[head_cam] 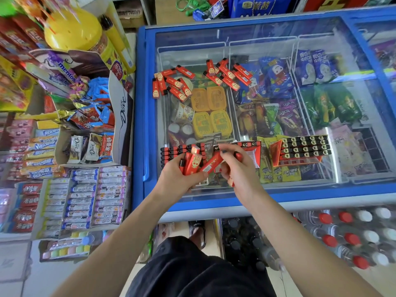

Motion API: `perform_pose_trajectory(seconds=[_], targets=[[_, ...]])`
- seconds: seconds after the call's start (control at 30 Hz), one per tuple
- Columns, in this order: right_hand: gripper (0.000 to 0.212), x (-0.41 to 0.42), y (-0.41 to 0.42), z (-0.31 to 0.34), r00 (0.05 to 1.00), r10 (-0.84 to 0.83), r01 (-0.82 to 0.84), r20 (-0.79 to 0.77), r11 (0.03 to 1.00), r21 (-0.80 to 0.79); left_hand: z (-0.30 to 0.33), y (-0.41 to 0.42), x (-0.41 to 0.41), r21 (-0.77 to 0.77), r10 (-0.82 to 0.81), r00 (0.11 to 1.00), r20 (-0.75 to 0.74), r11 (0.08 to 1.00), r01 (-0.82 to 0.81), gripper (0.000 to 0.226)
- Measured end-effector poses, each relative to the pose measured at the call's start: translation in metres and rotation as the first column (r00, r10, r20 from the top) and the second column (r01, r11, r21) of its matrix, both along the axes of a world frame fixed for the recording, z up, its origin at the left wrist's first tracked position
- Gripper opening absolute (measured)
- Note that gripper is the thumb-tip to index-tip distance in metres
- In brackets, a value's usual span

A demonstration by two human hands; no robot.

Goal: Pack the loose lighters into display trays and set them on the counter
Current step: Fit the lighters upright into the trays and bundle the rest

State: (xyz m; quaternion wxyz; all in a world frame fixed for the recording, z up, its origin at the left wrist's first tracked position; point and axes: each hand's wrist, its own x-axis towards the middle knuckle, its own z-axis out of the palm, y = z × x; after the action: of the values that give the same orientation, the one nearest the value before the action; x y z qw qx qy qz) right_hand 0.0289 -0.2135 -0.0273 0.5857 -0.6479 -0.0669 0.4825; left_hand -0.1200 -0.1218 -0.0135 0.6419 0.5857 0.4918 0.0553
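My left hand (179, 174) grips a bundle of red lighters (192, 162), fingers curled round their lower ends so that they stand fanned above the near edge of the freezer lid (278, 39), the glass surface serving here as my desk. My right hand (237, 166) pinches one further red lighter (211, 163) between thumb and fingertips, tilted, its lower end touching the bundle. Just behind both hands lies a partly filled display tray (256, 152), whose row of black lighter tops shows along its far edge; the rest is hidden by my fingers. To its left, a block of packed lighters (173, 153) lies with black caps facing left, partly covered by my left hand. To the right, apart from my hands, a full display tray (302, 150) holds several rows of lighters with black tops upward. Farther back on the glass, two loose heaps remain: a left heap (171, 83) and a right heap (227, 72), near each other but separate. Beneath the glass, packaged ice creams (272, 76) fill wire baskets. Left of the freezer, shelves carry a Dove box (122, 116) and sweets.
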Motion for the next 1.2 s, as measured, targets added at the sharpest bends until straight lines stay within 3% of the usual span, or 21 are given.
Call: perform_pose_trajectory(seconds=[0.23, 0.37, 0.47, 0.57, 0.67, 0.77, 0.9, 1.07, 1.2], targets=[[0.017, 0.008, -0.009, 0.009, 0.945, 0.24, -0.242, 0.224, 0.97, -0.015, -0.005, 0.009, -0.012, 0.157, -0.07, 0.988, -0.14, 0.983, 0.092, 0.032], [0.022, 0.007, -0.014, 0.006, 0.83, 0.318, -0.294, 0.458, 0.947, -0.127, -0.004, 0.015, -0.019, 0.228, -0.065, 0.985, -0.16, 0.968, 0.101, 0.023], [0.022, 0.002, -0.016, 0.003, 0.78, 0.352, -0.32, 0.518, 0.935, -0.152, -0.001, 0.015, -0.02, 0.221, -0.095, 0.982, -0.163, 0.967, 0.13, 0.023], [0.019, -0.007, -0.015, -0.003, 0.834, 0.297, -0.244, 0.466, 0.955, -0.17, -0.001, 0.007, -0.018, 0.209, -0.154, 0.97, -0.187, 0.959, 0.192, 0.032], [0.014, -0.013, -0.012, -0.005, 0.974, 0.134, -0.109, 0.184, 0.985, -0.136, -0.005, 0.0, -0.017, 0.26, -0.174, 0.963, -0.205, 0.939, 0.225, 0.03], [0.01, -0.012, -0.012, -0.004, 0.997, 0.08, -0.081, -0.018, 0.992, -0.093, -0.008, 0.001, -0.019, 0.292, -0.145, 0.967, -0.209, 0.934, 0.204, 0.028], [0.018, -0.005, -0.018, -0.007, 0.964, 0.258, -0.256, 0.056, 0.966, -0.04, -0.006, 0.008, -0.021, 0.274, -0.145, 0.968, -0.203, 0.941, 0.198, 0.03], [0.007, 0.001, -0.023, -0.016, 0.77, 0.422, -0.39, 0.479, 0.905, -0.172, -0.004, 0.018, -0.025, 0.315, -0.073, 0.98, -0.184, 0.94, 0.129, 0.023], [0.01, 0.002, -0.021, -0.02, 0.418, 0.5, -0.465, 0.759, 0.835, -0.294, -0.007, 0.026, -0.028, 0.374, -0.042, 0.973, -0.225, 0.919, 0.126, 0.021]])
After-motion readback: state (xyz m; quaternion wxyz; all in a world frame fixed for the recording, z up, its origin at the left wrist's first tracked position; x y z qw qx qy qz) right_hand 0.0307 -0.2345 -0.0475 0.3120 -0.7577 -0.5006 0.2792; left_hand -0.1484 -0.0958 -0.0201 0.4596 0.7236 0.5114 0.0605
